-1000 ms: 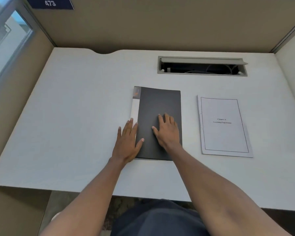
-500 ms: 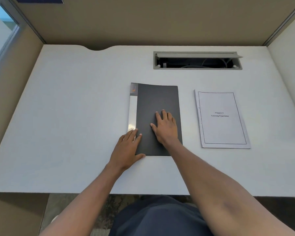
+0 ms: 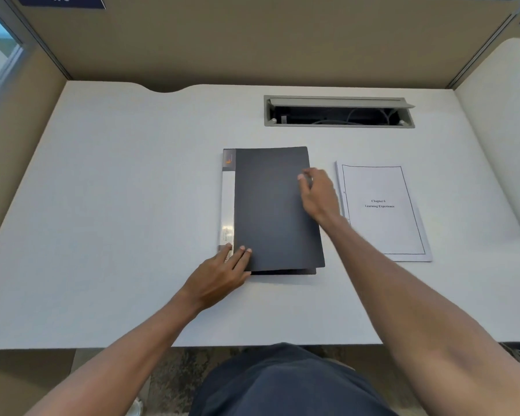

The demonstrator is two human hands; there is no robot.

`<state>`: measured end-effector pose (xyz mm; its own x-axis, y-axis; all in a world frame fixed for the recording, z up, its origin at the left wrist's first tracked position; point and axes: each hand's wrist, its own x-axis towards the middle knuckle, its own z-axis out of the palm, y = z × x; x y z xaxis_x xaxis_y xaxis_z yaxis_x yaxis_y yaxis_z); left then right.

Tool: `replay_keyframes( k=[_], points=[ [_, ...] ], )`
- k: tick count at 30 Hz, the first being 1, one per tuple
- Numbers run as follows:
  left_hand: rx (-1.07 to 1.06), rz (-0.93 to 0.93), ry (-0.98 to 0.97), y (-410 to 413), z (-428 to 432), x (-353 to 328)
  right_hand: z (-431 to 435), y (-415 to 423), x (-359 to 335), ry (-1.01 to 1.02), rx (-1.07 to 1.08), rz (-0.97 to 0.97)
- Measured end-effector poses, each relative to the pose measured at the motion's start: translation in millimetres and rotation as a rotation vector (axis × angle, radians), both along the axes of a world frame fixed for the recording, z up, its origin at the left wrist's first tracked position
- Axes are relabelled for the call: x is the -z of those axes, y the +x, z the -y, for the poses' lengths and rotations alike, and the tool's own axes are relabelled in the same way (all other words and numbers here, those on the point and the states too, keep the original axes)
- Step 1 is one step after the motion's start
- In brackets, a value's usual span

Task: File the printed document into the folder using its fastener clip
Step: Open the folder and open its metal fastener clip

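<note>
Folder [image 3: 275,208] — dark, closed, mid-desk [image 3: 117,190]. Right hand [image 3: 318,193] has shifted from flat on the cover to its right edge, fingers curled to pinch; opening likely begins. Left hand [image 3: 222,271] spread, pinning near-left corner. Document [image 3: 382,211] — just right, untouched.

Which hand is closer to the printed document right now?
Right. The right hand is at the folder's right edge, beside the printed document; the left hand is at the folder's near-left corner.
</note>
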<state>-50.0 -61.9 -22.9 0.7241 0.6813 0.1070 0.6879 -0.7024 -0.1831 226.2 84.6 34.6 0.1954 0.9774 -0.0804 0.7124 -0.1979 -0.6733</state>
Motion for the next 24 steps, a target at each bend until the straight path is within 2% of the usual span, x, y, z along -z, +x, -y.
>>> replay_keyframes(
  k=[3, 7, 10, 13, 17, 20, 24],
  points=[
    [0.004, 0.076, -0.026, -4.8, -0.4, -2.3, -12.0, 24.7, -10.7, 0.08, 0.16, -0.102],
    [-0.069, 0.201, -0.079, -7.8, 6.6, -7.6, -6.6, 31.0, -8.0, 0.075, 0.303, -0.079],
    [-0.221, 0.418, -0.142, -6.7, 15.9, -14.8, 8.3, 0.9, 1.7, -0.023, 0.134, -0.026],
    [-0.44, 0.629, -0.308, -4.3, 26.7, -19.2, 29.2, -44.7, 11.5, -0.096, -0.112, 0.03],
    [-0.649, 0.91, -0.457, -4.7, 33.8, -27.2, 51.0, -102.1, 22.6, -0.149, -0.385, 0.285],
    [-0.754, 1.019, -0.459, -5.4, 35.3, -38.0, 61.2, -127.0, 28.5, -0.204, -0.493, 0.442],
    [-0.777, 1.146, -0.345, -8.4, 32.3, -61.3, 68.3, -132.8, 33.6, -0.233, -0.558, 0.57]
  ],
)
